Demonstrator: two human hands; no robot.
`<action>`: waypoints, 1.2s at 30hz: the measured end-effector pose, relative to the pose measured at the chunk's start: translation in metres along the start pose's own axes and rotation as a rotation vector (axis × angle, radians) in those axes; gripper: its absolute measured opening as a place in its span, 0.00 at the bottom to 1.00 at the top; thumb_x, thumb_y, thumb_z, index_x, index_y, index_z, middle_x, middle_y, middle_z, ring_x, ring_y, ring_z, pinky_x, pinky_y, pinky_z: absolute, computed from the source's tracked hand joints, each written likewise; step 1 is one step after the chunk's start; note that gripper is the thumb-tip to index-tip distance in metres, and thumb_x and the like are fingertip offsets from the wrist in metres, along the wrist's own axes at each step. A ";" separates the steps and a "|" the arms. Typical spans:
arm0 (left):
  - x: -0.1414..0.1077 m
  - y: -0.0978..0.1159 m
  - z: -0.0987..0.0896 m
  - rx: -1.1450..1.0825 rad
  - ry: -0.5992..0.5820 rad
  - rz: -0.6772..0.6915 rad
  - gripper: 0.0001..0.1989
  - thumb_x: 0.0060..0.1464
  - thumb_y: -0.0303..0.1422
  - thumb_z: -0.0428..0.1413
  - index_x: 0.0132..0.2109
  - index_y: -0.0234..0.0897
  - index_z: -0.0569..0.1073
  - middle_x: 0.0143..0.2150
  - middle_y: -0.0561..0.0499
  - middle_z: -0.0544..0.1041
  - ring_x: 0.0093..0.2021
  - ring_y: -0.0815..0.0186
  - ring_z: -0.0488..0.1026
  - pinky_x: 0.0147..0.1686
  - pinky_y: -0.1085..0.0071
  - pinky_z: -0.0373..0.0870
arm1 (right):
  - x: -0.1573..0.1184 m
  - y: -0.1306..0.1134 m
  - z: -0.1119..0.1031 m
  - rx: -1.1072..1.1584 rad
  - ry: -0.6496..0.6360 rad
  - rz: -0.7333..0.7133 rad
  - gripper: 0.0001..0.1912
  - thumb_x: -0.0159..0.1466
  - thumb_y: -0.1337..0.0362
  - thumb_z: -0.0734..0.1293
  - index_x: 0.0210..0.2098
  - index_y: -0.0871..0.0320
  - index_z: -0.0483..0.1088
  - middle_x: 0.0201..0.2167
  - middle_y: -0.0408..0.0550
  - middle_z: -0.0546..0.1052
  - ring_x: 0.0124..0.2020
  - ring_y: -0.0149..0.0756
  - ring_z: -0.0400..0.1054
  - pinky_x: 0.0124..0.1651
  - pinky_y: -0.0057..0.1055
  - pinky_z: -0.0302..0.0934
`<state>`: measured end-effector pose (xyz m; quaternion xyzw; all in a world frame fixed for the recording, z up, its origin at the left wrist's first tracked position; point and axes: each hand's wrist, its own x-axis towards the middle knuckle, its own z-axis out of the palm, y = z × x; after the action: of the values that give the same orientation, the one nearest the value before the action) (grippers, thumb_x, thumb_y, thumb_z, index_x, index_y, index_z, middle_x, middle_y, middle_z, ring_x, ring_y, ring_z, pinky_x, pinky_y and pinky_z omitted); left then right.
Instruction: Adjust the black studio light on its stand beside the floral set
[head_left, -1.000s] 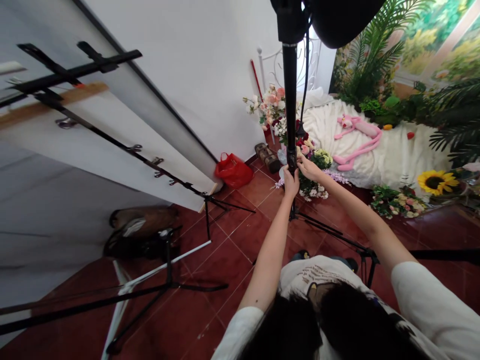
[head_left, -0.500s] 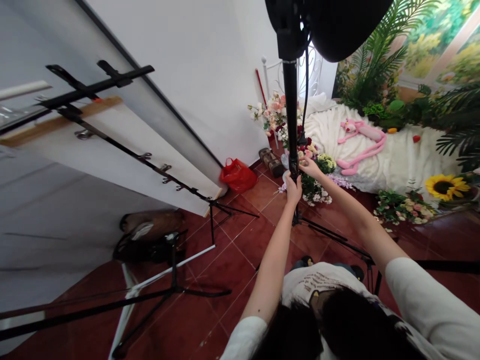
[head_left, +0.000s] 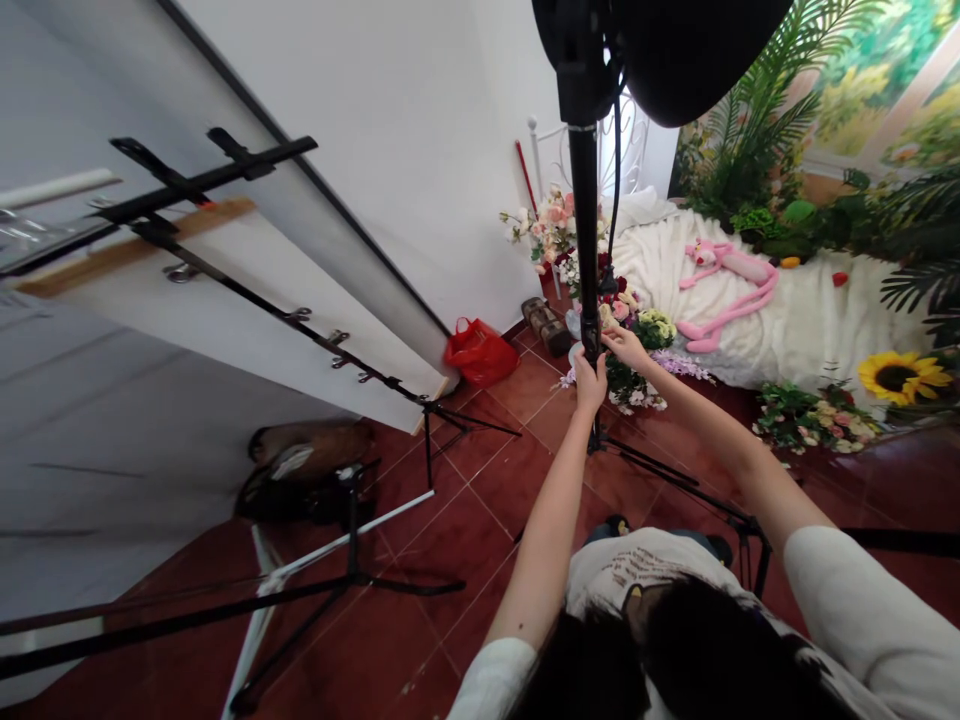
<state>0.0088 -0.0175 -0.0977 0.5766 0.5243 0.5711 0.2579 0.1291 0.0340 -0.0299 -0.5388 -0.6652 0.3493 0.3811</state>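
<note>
Red tiles (head_left: 405, 620) make the floor under everything, and at the left a pale board (head_left: 322, 300) slants down behind a black bar (head_left: 232, 284) hung with metal clips. Right of its lower end, a red bag (head_left: 482, 355) sits near the foot of the wall. Flowers (head_left: 555, 225) come next, partly behind the upright black pole (head_left: 583, 220).

The pole is in front of the person, between the two forearms at hand height. Its long axis runs nearly straight up and down in view, from the dark head (head_left: 697, 50) at the top to the spread legs (head_left: 660, 465) at the floor. Across that axis, the left hand (head_left: 590, 382) comes up from below, its grip closed around the pole just under the collar (head_left: 591, 335). The right hand (head_left: 628, 350) reaches in from the right side, fingertips at the collar and slightly higher than the left. Whether those fingertips are pinched on a knob or merely resting there, I cannot tell. Both hands are at the pole, so neither is clearly nearer; the left lies more in line with it, the right more side-on.

Farther right, a pink toy (head_left: 742, 265) lies on white cloth (head_left: 810, 330), with a sunflower (head_left: 900, 378) beyond.
</note>
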 end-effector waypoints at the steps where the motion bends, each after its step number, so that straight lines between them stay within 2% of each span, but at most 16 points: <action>1: 0.000 0.000 0.000 -0.002 0.000 -0.001 0.30 0.63 0.55 0.44 0.58 0.35 0.61 0.56 0.35 0.69 0.59 0.57 0.69 0.61 0.57 0.64 | -0.005 0.004 -0.005 -0.034 -0.010 -0.088 0.22 0.65 0.50 0.64 0.45 0.62 0.76 0.36 0.52 0.79 0.33 0.37 0.73 0.38 0.32 0.68; 3: 0.000 -0.001 0.001 -0.007 0.006 -0.003 0.30 0.62 0.56 0.45 0.58 0.34 0.62 0.56 0.34 0.69 0.60 0.56 0.68 0.62 0.56 0.64 | -0.014 0.010 -0.017 -0.157 -0.057 -0.249 0.22 0.66 0.52 0.62 0.50 0.60 0.76 0.44 0.54 0.78 0.38 0.38 0.73 0.43 0.34 0.69; 5: 0.000 -0.001 0.001 -0.013 0.016 -0.004 0.32 0.62 0.56 0.45 0.58 0.33 0.61 0.56 0.33 0.69 0.60 0.55 0.68 0.62 0.55 0.63 | -0.019 0.012 -0.029 -0.295 -0.133 -0.350 0.22 0.68 0.56 0.61 0.57 0.57 0.73 0.51 0.56 0.75 0.41 0.38 0.73 0.46 0.34 0.69; 10: 0.000 0.000 0.003 -0.018 0.021 -0.002 0.32 0.63 0.56 0.44 0.58 0.33 0.61 0.57 0.33 0.69 0.61 0.55 0.68 0.62 0.56 0.64 | -0.021 0.003 -0.049 -0.556 -0.263 -0.412 0.24 0.70 0.61 0.61 0.64 0.55 0.67 0.58 0.55 0.72 0.46 0.39 0.73 0.48 0.32 0.68; 15: 0.000 0.002 0.003 -0.013 0.025 0.016 0.29 0.64 0.54 0.44 0.58 0.34 0.60 0.56 0.34 0.69 0.60 0.56 0.68 0.62 0.56 0.63 | -0.018 -0.018 -0.047 -0.802 -0.250 -0.442 0.22 0.66 0.67 0.65 0.60 0.55 0.71 0.57 0.55 0.74 0.57 0.48 0.67 0.45 0.34 0.68; 20: -0.001 0.000 0.004 -0.010 0.030 0.036 0.30 0.65 0.53 0.43 0.58 0.32 0.60 0.57 0.32 0.68 0.60 0.56 0.67 0.62 0.56 0.63 | -0.016 -0.042 -0.035 -0.973 -0.254 -0.465 0.20 0.62 0.74 0.63 0.54 0.62 0.74 0.55 0.59 0.75 0.57 0.50 0.66 0.45 0.36 0.65; 25: 0.000 -0.006 0.006 0.002 0.019 0.037 0.30 0.64 0.54 0.42 0.59 0.32 0.59 0.57 0.33 0.67 0.62 0.56 0.66 0.63 0.56 0.62 | -0.002 -0.053 -0.037 -0.994 -0.370 -0.424 0.18 0.59 0.72 0.65 0.48 0.60 0.77 0.49 0.56 0.79 0.55 0.47 0.69 0.44 0.33 0.64; 29: 0.001 -0.007 0.007 0.009 0.033 0.042 0.29 0.64 0.54 0.43 0.58 0.33 0.60 0.56 0.34 0.68 0.62 0.56 0.66 0.64 0.55 0.62 | 0.027 -0.061 -0.035 -0.991 -0.496 -0.285 0.13 0.54 0.71 0.70 0.39 0.59 0.79 0.39 0.53 0.82 0.42 0.45 0.74 0.40 0.31 0.63; 32: 0.001 -0.006 0.006 0.004 0.031 0.038 0.28 0.64 0.53 0.44 0.58 0.34 0.60 0.56 0.34 0.68 0.61 0.56 0.67 0.63 0.56 0.63 | 0.045 -0.063 -0.030 -0.957 -0.571 -0.191 0.10 0.47 0.75 0.72 0.30 0.61 0.78 0.29 0.52 0.80 0.35 0.43 0.73 0.36 0.31 0.62; 34: 0.000 -0.004 0.006 -0.001 0.029 0.032 0.28 0.64 0.52 0.45 0.58 0.34 0.61 0.56 0.35 0.69 0.61 0.56 0.67 0.63 0.56 0.63 | 0.048 -0.058 -0.029 -0.833 -0.576 -0.157 0.09 0.44 0.77 0.71 0.26 0.61 0.76 0.25 0.49 0.78 0.32 0.41 0.71 0.36 0.31 0.62; 36: 0.000 -0.003 0.006 -0.003 0.034 0.026 0.27 0.64 0.52 0.45 0.58 0.34 0.61 0.56 0.35 0.69 0.61 0.56 0.67 0.63 0.56 0.62 | 0.043 -0.046 -0.030 -0.559 -0.562 -0.117 0.09 0.45 0.76 0.70 0.26 0.61 0.75 0.24 0.45 0.77 0.31 0.36 0.70 0.37 0.29 0.64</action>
<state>0.0133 -0.0146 -0.1014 0.5731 0.5202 0.5849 0.2425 0.1290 0.0699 0.0302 -0.4663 -0.8426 0.2661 0.0423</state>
